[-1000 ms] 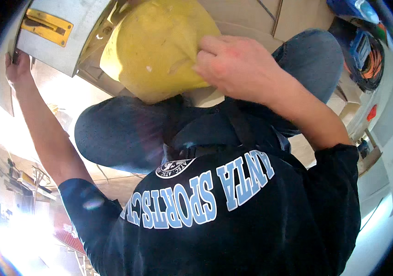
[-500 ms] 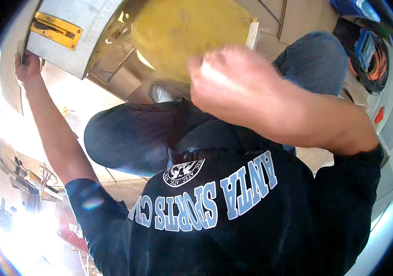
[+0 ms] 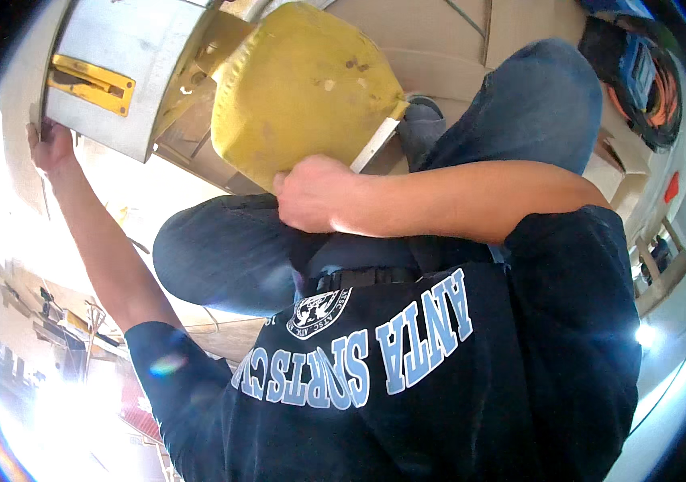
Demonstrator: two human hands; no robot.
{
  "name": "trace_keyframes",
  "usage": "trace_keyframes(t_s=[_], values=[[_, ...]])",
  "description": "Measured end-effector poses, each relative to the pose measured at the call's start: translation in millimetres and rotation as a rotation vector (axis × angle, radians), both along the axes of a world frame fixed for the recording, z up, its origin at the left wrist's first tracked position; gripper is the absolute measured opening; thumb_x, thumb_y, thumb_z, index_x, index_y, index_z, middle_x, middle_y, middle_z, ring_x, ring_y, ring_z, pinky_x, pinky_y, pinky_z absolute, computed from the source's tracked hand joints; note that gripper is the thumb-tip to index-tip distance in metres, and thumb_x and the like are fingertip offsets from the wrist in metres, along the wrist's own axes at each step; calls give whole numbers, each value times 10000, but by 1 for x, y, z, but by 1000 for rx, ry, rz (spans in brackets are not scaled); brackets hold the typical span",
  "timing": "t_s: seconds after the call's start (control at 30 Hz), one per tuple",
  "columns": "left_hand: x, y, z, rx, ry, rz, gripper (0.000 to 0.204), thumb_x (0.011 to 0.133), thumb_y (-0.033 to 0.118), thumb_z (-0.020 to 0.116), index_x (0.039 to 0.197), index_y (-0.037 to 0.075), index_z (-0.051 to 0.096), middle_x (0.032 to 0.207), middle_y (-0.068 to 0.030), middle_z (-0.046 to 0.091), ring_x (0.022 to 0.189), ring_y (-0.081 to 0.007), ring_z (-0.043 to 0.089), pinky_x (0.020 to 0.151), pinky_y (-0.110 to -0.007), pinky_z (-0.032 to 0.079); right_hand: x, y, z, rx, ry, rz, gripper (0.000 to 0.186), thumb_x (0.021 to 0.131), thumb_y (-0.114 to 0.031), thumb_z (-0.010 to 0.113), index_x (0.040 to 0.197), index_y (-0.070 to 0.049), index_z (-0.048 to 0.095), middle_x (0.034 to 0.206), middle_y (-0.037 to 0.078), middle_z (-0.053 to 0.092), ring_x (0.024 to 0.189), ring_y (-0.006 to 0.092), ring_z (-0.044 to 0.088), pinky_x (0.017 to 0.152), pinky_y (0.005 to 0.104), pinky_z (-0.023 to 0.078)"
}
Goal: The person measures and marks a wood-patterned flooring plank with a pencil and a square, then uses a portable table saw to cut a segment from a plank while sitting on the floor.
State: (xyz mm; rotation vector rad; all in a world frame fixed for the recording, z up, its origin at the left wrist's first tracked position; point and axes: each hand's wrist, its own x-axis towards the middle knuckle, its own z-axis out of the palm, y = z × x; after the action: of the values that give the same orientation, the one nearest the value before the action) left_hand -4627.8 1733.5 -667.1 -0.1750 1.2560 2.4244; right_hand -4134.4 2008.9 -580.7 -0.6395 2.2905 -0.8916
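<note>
A grey metal housing with a yellow slotted plate fills the upper left. My left hand has its fingers curled round the outer edge of this housing, close below the plate. Right of the housing, between my bent knees, a scuffed yellow flexible cover hangs, with a pale narrow strip along its lower right edge. My right hand is closed at the cover's bottom edge, just above my lap; its fingertips are mostly hidden.
Brown cardboard lies beyond the cover. At the upper right are a coiled black and orange cable, a blue object and a small red item. My knees flank the cover. Frames and clutter stand at the glaring lower left.
My right hand has moved down and leftward from the cover's right side to its bottom edge. The yellow cover has shifted and turned. My left hand remains at the housing's edge.
</note>
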Motion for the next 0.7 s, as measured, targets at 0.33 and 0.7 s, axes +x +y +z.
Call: trace_keyframes(t_s=[0.33,0.7], values=[[32,20,-11,152,-85,178,298,995,152,598,1176,-80,548,1135,-177,606,1098,-281,609,986,-377,550,-119,82,73,-92,270,-711,272,986,-259,575,843,-37,638,802,163,679,706,309,675,655,423,523],[75,85,31,56,-213,437,226,932,97,703,1092,-27,604,1127,-146,598,999,-205,601,882,-271,565,-415,98,-5,41,926,-824,360,1020,-307,519,1261,-50,596,1262,217,609,1221,359,560,1038,471,450]])
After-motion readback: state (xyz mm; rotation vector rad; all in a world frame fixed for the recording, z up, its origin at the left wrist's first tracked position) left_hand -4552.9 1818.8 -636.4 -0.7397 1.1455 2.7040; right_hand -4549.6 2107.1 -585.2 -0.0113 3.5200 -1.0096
